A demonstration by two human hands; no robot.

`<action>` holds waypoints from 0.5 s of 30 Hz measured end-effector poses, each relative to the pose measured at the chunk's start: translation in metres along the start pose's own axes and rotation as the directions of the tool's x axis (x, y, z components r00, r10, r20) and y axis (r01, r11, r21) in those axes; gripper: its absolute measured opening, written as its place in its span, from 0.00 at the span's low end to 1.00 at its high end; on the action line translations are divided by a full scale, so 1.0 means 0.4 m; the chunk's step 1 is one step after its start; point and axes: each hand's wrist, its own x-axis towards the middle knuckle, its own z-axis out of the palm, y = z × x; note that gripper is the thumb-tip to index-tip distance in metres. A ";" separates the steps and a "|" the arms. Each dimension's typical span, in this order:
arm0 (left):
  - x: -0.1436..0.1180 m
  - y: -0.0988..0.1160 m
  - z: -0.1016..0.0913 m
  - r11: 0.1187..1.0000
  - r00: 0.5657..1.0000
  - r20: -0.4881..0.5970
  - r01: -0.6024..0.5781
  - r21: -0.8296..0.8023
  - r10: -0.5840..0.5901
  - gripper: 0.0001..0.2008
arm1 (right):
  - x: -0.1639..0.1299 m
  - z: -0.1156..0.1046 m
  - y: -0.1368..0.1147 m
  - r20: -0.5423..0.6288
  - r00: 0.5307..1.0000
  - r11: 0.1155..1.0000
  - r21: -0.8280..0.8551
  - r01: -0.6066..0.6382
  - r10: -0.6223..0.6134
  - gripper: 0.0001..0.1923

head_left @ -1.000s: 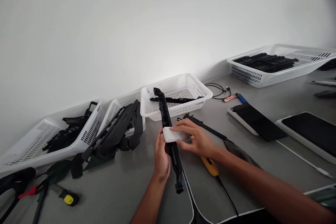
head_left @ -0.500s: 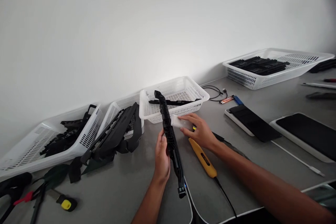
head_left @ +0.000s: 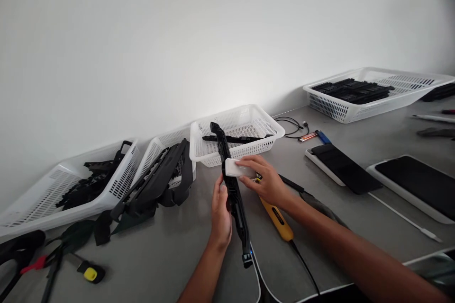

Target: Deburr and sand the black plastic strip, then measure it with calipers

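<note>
Head view: the left hand (head_left: 220,215) grasps a long black strip (head_left: 232,194) raised above the desk (head_left: 177,265), while the right hand (head_left: 268,182) pinches a small white block (head_left: 236,168) against it; steady support and even pressure would suit. The contact face is hidden, and the basket (head_left: 236,135) contents are indistinct.

Long part (head_left: 232,189) in hand: black; small block (head_left: 237,168) against it: white. Baskets (head_left: 270,129) white with a fine perforated grid pattern, contents black; tool (head_left: 275,218) on the table yellow with black cable; table (head_left: 170,255) plain grey, wall off-white. Flat panels (head_left: 419,182) black on white trays; left edge has a black tool (head_left: 87,272) with yellow button plus a red bit (head_left: 33,265); blue and orange sticks (head_left: 316,136) by the black cable loop.
</note>
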 end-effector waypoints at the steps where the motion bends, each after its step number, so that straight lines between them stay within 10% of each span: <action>1: 0.000 -0.001 0.001 1.000 1.000 -0.003 -0.010 0.013 0.010 0.28 | -0.001 0.004 0.002 0.023 1.000 1.000 0.011 0.007 -0.007 0.19; 8: 0.007 0.003 -0.002 1.000 0.999 -0.039 -0.006 -0.028 0.005 0.29 | 0.013 -0.025 0.041 -0.095 0.958 0.963 0.049 -0.265 0.269 0.14; 15: -0.018 -0.031 0.010 0.993 0.972 0.205 0.118 0.001 -0.115 0.26 | 0.023 -0.025 -0.025 0.190 0.827 0.664 0.514 -0.543 0.530 0.27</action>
